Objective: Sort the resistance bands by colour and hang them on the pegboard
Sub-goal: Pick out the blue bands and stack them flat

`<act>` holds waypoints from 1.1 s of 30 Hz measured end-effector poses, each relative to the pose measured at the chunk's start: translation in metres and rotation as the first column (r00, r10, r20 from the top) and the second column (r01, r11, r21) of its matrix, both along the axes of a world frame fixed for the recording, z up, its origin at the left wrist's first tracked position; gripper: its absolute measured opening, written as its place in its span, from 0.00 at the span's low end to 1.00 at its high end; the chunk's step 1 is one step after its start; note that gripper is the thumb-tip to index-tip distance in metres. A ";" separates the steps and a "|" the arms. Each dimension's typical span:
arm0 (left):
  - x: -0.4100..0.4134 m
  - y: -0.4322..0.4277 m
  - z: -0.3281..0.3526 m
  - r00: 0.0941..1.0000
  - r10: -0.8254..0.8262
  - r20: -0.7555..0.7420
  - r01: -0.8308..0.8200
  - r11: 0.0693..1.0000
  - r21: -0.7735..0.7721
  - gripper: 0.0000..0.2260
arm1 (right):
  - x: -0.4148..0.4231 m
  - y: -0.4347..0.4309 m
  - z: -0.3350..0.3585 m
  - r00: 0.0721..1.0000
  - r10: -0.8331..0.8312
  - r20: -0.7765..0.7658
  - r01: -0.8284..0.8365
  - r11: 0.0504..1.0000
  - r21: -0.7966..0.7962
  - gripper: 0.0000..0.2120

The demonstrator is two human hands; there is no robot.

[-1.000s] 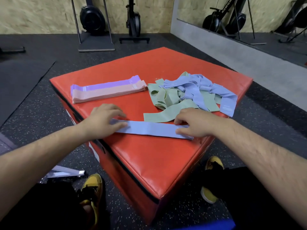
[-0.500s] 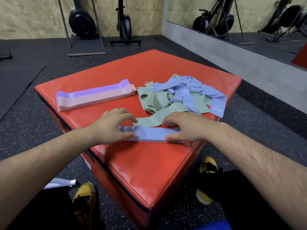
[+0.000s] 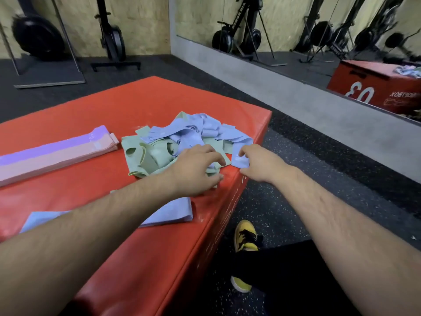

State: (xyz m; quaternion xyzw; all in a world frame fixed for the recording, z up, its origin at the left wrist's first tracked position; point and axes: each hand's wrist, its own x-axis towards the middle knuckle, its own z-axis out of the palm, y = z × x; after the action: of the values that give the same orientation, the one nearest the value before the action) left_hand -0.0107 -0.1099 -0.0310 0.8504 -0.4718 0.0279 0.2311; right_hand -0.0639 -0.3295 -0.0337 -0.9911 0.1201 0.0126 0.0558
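Bands (image 3: 182, 142) in tangled pile on box (image 3: 114, 103). Sorting step: right hand (image 3: 262, 166) pinches blue band (image 3: 239, 160) end; left hand (image 3: 197, 171) on pile, grip cannot tell. Next: pull blue free, lay on blue stack (image 3: 168, 213).

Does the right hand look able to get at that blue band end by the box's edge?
Probably yes. The blue band end lies uncovered at the red box edge, with the right hand right beside it; the left hand is off to one side.

mirrored "03" on red box (image 3: 364, 75), "AIR ROWER" on rowing machine (image 3: 242, 15)
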 end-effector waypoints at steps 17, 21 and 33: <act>0.008 0.007 0.010 0.870 0.186 -0.456 -0.313 0.924 -0.220 0.11 | 0.025 0.041 0.009 0.953 0.017 0.302 -0.074 0.981 0.177 0.08; 0.014 0.020 0.029 0.611 -0.016 -0.791 -0.542 0.720 -0.433 0.14 | 0.017 0.111 0.042 0.886 0.169 0.433 -0.293 0.926 0.238 0.07; 0.027 0.127 0.040 0.873 0.316 -0.370 -0.468 0.758 -0.455 0.06 | 0.054 0.166 0.057 0.882 0.430 0.193 -0.471 0.791 0.390 0.08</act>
State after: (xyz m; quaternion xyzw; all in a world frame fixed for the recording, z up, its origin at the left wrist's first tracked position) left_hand 0.0167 0.0172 0.0093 0.8283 -0.2186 0.0890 0.5081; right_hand -0.0101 -0.1637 0.0231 -0.9538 -0.1278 0.0048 0.2718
